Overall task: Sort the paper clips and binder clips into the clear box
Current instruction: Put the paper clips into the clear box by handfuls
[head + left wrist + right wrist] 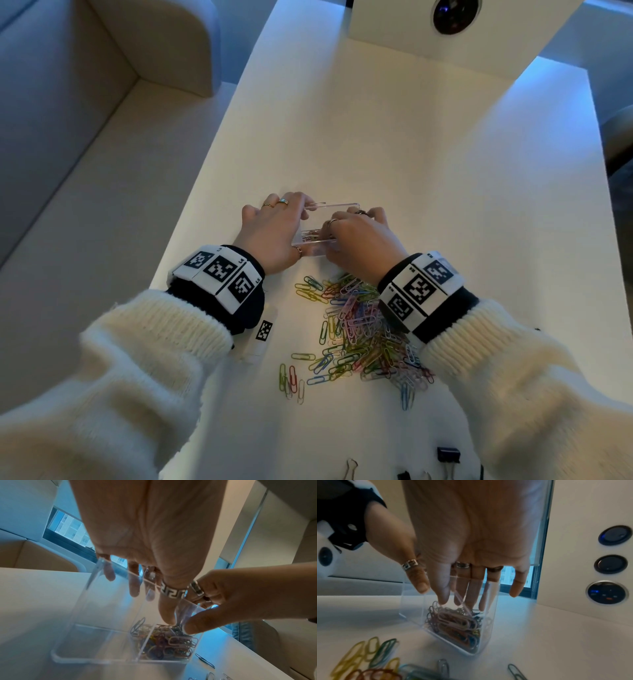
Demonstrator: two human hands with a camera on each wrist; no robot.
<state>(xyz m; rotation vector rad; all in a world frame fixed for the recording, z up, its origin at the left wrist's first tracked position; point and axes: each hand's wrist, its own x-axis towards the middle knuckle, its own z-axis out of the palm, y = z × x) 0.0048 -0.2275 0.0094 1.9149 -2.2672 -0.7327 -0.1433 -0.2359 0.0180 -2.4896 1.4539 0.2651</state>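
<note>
Steadying clear box (313, 247) in left hand (274, 233) grip, right hand (363, 236) fingers straight over paper clips (453, 623).

an office or meeting-room setting is suggested. a long white table (394, 144) is seen with a raised white panel (583, 547) at its far end, in which round dark sockets or buttons (610, 564) are set. cushioned beige bench seating (68, 144) is placed alongside the table. through a window (68, 527), a many-windowed building is seen outside. loose paper clips (356, 329) and black binder clips (448, 455) are scattered on the tabletop.
</note>
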